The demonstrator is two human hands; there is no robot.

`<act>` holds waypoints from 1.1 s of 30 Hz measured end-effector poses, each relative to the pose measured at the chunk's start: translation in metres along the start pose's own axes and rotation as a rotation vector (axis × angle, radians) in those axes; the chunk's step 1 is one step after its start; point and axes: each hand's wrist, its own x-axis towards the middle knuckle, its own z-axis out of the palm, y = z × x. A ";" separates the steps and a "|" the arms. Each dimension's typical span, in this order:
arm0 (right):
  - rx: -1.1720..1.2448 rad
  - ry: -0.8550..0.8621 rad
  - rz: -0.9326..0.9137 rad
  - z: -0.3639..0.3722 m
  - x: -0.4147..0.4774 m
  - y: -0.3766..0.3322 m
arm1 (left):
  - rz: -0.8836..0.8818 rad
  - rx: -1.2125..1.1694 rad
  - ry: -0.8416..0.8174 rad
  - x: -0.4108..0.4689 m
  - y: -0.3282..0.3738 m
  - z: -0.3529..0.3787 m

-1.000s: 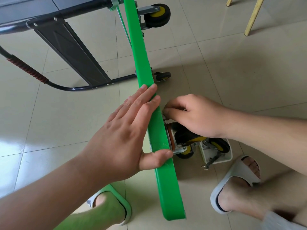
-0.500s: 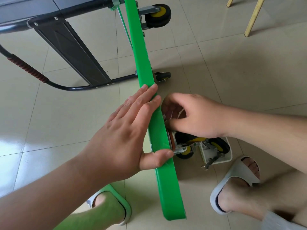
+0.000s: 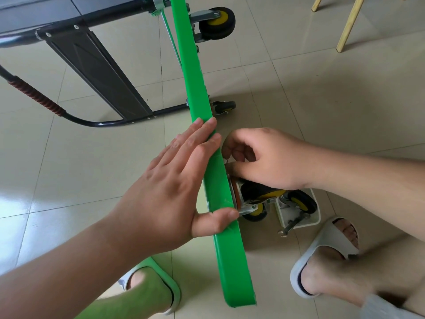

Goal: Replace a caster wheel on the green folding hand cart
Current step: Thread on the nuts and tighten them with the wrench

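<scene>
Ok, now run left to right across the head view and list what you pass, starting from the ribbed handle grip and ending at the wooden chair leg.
Ribbed handle grip → left hand → green cart deck, standing on edge → right hand → wooden chair leg.

A glossy beige tiled floor (image 3: pixel 322 100) carries the green hand cart (image 3: pixel 195 88), stood on its edge. Just right of it sits a white tray (image 3: pixel 282 211) holding a caster (image 3: pixel 301 201), a wrench (image 3: pixel 291 226) jutting over its near rim. Two wooden chair legs (image 3: pixel 348 24) stand well beyond.
</scene>
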 end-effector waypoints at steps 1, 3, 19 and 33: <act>0.005 -0.002 -0.011 -0.001 0.000 0.000 | -0.001 -0.003 0.000 0.000 0.000 0.000; -0.038 -0.020 -0.024 -0.001 0.000 0.000 | 0.000 -0.008 -0.003 0.000 -0.001 0.000; -0.045 -0.048 -0.011 -0.002 0.000 -0.005 | 0.000 -0.002 -0.010 0.000 0.000 -0.001; -0.034 -0.077 0.046 0.003 0.003 -0.003 | 0.008 0.008 -0.008 0.000 0.001 -0.001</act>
